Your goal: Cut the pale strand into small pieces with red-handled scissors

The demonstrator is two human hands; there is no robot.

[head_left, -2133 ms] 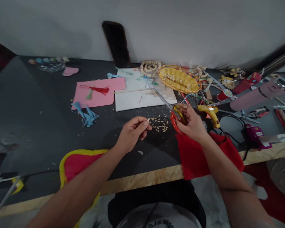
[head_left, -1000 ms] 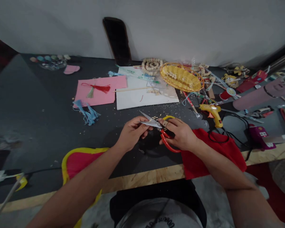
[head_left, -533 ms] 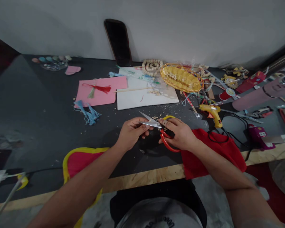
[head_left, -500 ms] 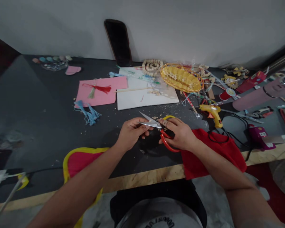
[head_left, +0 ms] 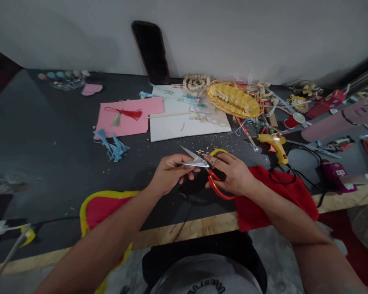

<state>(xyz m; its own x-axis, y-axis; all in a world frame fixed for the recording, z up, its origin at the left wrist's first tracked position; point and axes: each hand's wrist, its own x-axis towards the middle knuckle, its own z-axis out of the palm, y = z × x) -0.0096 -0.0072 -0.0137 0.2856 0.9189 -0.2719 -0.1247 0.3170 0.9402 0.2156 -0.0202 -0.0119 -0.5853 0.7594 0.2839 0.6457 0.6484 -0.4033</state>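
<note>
While left hand [head_left: 169,173] pinches, right hand [head_left: 235,174] holding scissors [head_left: 204,163]

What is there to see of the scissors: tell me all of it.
The scissors have two pointed, silvery, metal-looking blades joined at a pivot, and two loop handles that look plastic-coated: yellow on the far side, red nearer the person. The right hand grips the handles, hiding part of them. The blades stand open, pointing toward the person's left, above the dark table. The near blade overlaps the fingers of the left hand in view; whether they touch cannot be told.
</note>
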